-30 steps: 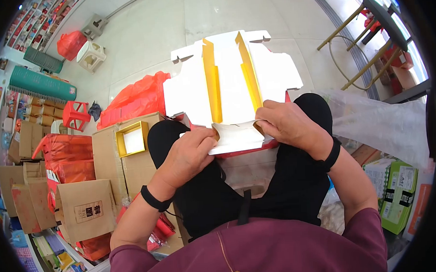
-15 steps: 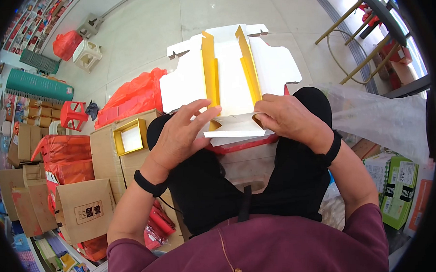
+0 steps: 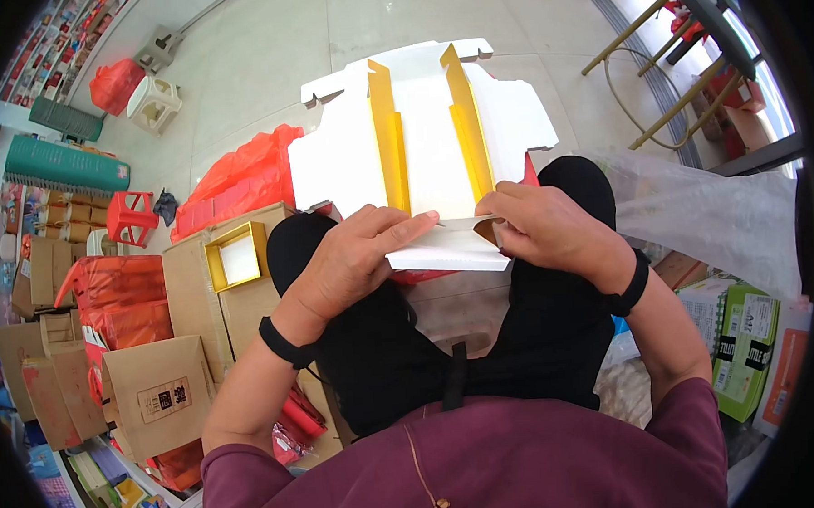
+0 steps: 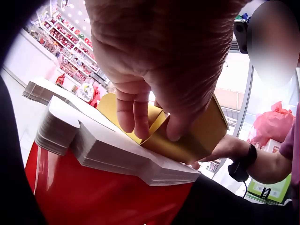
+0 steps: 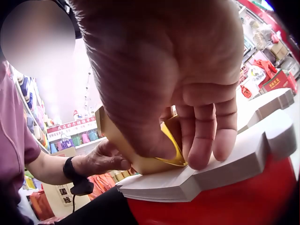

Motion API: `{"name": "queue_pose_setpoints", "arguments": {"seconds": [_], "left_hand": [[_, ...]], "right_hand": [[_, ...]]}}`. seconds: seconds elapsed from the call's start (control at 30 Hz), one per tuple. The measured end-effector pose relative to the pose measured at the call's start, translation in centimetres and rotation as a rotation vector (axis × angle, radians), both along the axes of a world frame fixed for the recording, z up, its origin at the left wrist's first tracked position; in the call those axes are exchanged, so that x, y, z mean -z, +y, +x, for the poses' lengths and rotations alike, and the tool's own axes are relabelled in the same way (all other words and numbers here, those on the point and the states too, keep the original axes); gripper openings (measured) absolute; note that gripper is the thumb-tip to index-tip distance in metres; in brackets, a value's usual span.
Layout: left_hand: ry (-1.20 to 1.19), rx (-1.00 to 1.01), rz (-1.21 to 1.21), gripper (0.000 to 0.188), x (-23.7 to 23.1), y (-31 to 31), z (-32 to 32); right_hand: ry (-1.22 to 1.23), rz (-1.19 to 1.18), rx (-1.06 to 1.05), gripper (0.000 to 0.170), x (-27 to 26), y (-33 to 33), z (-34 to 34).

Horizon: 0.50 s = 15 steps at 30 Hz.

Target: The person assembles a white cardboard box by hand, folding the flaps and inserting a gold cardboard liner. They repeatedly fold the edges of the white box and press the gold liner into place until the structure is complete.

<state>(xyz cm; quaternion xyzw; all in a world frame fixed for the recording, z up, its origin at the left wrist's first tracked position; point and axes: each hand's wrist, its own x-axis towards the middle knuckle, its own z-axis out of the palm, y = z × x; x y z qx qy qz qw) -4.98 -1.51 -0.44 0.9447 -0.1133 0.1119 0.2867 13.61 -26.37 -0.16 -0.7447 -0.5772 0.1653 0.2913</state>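
A partly folded cardboard box, white inside with two gold side walls, lies over the person's knees. Its near end panel is raised toward the body. My left hand pinches the near left corner, thumb outside and fingers inside the gold card; its index finger stretches along the panel's top edge. At the near right corner, my right hand pinches the gold flap between thumb and curled fingers. Beneath the box is a stack of flat white blanks on a glossy red support.
A finished-looking gold box sits on a large carton at the left. Red plastic bags, a red stool and brown cartons stand around it. Clear plastic sheeting and a green box are at the right.
The left hand let go of the near left corner, opened beside the left gold wall, then came back onto the end panel and corner. The right hand has kept its grip at the right corner.
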Motion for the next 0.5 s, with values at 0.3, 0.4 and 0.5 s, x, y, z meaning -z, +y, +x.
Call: {"name": "queue_pose_setpoints", "arguments": {"seconds": [0.3, 0.4, 0.5], "left_hand": [[0.029, -0.012, -0.034, 0.080, -0.43, -0.07, 0.13], [0.036, -0.019, -0.045, 0.079, -0.55, -0.08, -0.04], [0.041, -0.014, -0.023, 0.079, -0.61, -0.07, -0.10]], "right_hand": [[-0.032, 0.051, -0.015, 0.034, -0.19, -0.24, -0.37], [0.003, 0.049, -0.013, 0.030, -0.12, -0.06, -0.33], [0.017, 0.050, -0.002, 0.026, -0.14, -0.10, -0.32]]}}
